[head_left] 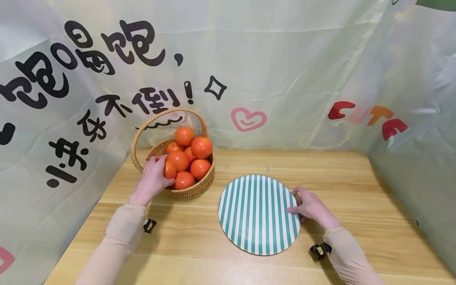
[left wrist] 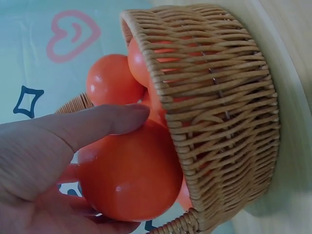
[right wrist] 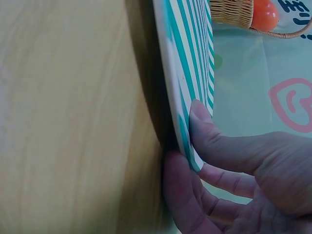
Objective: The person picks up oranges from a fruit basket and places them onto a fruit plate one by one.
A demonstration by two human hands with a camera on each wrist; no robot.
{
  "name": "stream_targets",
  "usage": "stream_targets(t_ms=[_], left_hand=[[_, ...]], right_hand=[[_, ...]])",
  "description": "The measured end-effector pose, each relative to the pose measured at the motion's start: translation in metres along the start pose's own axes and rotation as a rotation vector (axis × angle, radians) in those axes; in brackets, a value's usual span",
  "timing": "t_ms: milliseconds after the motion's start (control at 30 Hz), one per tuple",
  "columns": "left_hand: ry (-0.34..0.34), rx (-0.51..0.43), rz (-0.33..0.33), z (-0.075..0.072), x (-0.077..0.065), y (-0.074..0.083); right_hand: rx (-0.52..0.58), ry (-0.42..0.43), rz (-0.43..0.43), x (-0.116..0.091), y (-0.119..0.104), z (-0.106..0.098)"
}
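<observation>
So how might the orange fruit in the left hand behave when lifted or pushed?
Being nearly spherical, the fruit would probably roll if pushed on the table. Its glossy surface may be slightly slippery. It looks undented in the left hand, so likely fairly firm.

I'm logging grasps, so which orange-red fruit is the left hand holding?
The fruit toward the left side of the basket in the head view: the left hand curls round it alone; the other fruits are ungripped.

The plate (head_left: 259,215) has teal and white stripes. The fruits (head_left: 178,161) are orange-red, the basket (head_left: 192,192) tan, the surface (head_left: 189,241) light brown with darker grain.
</observation>
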State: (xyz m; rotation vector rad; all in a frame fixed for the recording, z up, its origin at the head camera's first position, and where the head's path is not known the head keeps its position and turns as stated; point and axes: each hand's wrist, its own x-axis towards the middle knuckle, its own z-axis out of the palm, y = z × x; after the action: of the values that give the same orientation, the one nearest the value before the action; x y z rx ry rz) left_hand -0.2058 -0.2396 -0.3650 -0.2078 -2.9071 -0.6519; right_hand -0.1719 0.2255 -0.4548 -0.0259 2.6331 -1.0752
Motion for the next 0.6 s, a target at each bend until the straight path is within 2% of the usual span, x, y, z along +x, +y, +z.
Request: stream_targets(t_ms=[200, 400, 600], left_hand=[[0.09, -0.04, 0.04, 0.003, -0.003, 0.008], [0.147, -0.13, 0.065, 0.015, -0.007, 0.02], [0.255, -0.154, 0.188, 0.028, -0.009, 0.04]], right_hand=[[0.008, -0.001, -0.003, 0.001, 0.0, 0.001], [-0.005, 0.006, -0.001, 0.001, 0.0, 0.001], [0.002, 0.0, 0.003, 0.0, 0.001, 0.0]])
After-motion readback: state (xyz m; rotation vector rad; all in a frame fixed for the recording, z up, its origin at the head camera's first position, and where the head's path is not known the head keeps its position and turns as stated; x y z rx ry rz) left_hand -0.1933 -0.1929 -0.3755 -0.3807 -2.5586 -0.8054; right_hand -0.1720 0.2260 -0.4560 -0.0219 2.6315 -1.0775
